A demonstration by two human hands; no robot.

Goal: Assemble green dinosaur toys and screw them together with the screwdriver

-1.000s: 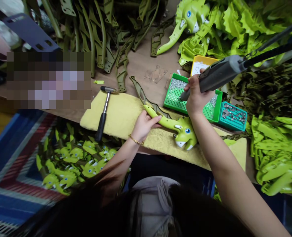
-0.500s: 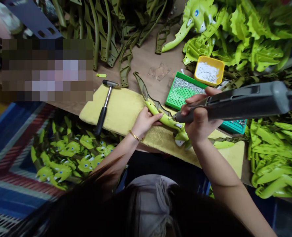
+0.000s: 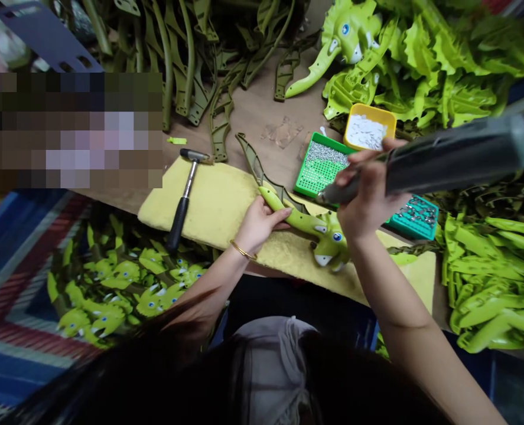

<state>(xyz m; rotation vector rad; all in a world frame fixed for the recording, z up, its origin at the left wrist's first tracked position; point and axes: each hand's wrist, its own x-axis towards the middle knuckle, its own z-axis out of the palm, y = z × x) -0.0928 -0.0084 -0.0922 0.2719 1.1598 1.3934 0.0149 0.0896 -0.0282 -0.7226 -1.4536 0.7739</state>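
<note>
My left hand (image 3: 262,223) pinches the curved neck of a lime-green plastic dinosaur toy (image 3: 305,224), which lies on a yellow cloth pad (image 3: 220,206). The toy's head, with a blue eye, points toward my right forearm, and an olive-green frame part (image 3: 255,162) extends from its far side. My right hand (image 3: 368,192) is wrapped round a dark grey electric screwdriver (image 3: 456,154). Its tip hovers by the near edge of a green tray of small screws (image 3: 321,168), above and apart from the toy. Whether a screw sits on the tip is too small to tell.
A hammer (image 3: 186,198) lies on the pad's left. Beyond the green tray stands a yellow box of white pieces (image 3: 370,127); a teal tray (image 3: 415,215) is right. Lime-green parts (image 3: 496,277) and olive parts (image 3: 191,53) are heaped around. Finished-looking toys (image 3: 124,283) fill the lower left.
My right hand has lifted the screwdriver tip off the toy's neck and moved it up to the green tray's edge. My left hand keeps its hold on the toy.
</note>
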